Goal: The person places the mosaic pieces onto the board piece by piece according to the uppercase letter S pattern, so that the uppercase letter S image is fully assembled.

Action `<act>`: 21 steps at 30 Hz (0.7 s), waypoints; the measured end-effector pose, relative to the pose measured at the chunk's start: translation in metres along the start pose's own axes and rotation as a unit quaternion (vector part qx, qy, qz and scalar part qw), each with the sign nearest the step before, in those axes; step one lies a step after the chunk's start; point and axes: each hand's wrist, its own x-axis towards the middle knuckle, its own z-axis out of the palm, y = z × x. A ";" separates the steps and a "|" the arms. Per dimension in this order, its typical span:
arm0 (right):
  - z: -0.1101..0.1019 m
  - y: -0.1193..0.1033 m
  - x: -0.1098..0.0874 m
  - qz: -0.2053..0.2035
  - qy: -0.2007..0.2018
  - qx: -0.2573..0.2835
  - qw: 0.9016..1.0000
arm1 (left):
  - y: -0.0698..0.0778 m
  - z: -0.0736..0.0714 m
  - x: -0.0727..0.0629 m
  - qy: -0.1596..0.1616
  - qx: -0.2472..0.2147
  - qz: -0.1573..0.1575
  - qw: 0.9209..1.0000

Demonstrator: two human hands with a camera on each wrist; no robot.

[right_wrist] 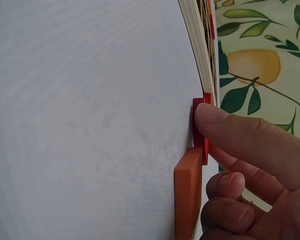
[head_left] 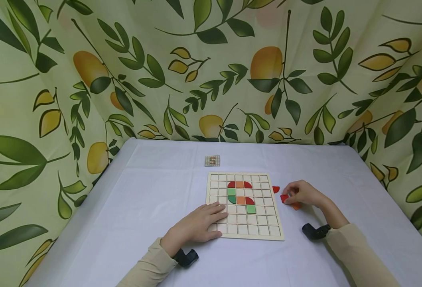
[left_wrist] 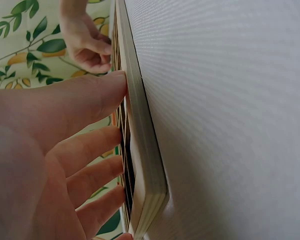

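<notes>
A square wooden grid board (head_left: 232, 231) lies on the table with red, orange and green pieces (head_left: 240, 200) set in several of its cells. My left hand (head_left: 198, 223) rests on the board's left side, fingers spread and straight; in the left wrist view its thumb (left_wrist: 102, 92) touches the board's edge. Right of the board, my right hand (head_left: 304, 193) pinches a red piece (right_wrist: 199, 125) between thumb and index finger, low over the table. An orange block (right_wrist: 188, 192) lies close beside that piece, partly covered by the hand in the head view.
Another red piece (head_left: 276, 189) lies against the board's right edge. A small card (head_left: 212, 160) printed with a coloured grid pattern lies behind the board. White cloth covers the table (head_left: 153, 179), and a leaf-patterned curtain (head_left: 211, 79) hangs around its back and sides.
</notes>
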 end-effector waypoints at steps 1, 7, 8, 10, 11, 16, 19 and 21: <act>0.000 0.000 0.000 -0.001 -0.001 0.002 1.000 | 0.000 0.000 0.000 0.000 0.000 0.000 1.000; 0.000 0.002 0.001 -0.014 -0.012 0.012 1.000 | 0.001 -0.001 0.000 -0.004 -0.002 -0.003 1.000; 0.000 0.002 0.001 -0.015 -0.013 0.011 1.000 | 0.001 -0.001 0.000 -0.004 -0.002 -0.003 1.000; 0.000 0.002 0.001 -0.017 -0.012 0.008 1.000 | 0.001 -0.002 0.000 -0.004 -0.003 -0.003 1.000; 0.000 0.002 0.001 -0.017 -0.011 0.006 1.000 | 0.001 -0.002 0.000 -0.004 -0.004 -0.003 1.000; 0.001 0.001 0.002 -0.018 -0.002 -0.006 1.000 | 0.001 -0.003 0.001 -0.007 -0.006 -0.005 1.000; 0.001 0.000 0.001 -0.018 0.005 -0.011 1.000 | 0.001 -0.002 0.000 -0.009 -0.007 -0.005 1.000; 0.002 -0.001 0.000 -0.018 0.008 -0.013 1.000 | 0.001 -0.002 0.001 -0.009 -0.006 -0.005 1.000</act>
